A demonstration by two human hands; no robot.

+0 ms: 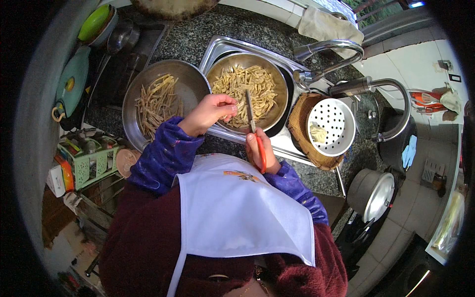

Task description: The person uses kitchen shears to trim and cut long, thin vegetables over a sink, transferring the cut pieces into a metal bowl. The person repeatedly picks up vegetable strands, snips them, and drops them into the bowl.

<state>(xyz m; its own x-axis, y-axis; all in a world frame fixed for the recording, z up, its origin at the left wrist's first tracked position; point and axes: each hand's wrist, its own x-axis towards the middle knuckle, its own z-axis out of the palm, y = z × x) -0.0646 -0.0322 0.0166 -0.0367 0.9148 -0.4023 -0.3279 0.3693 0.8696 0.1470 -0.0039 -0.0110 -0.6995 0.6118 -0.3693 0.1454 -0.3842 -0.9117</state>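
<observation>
My right hand [264, 154] grips a pair of scissors [251, 113] by their orange-red handles. Their blades point away from me over a metal bowl [284, 90] set in the sink. Short, pale brown cut strips [255, 81], like some dried vegetable, fill much of that bowl. Just left of the blades, over the bowl's near-left rim, my left hand [213, 110] is closed with its fingertips pinched together. What it holds, if anything, I cannot make out. A wide metal pan [190, 79] at the left contains longer strips [157, 101] of the same kind.
Right of the sink, a white colander [340, 121] rests in a woven basket [301, 123]. Two curved faucets [341, 43] [396, 89] reach over the counter. A lidded pot [365, 193] stands at the right. Green basket [94, 161] sits on a rack at the lower left.
</observation>
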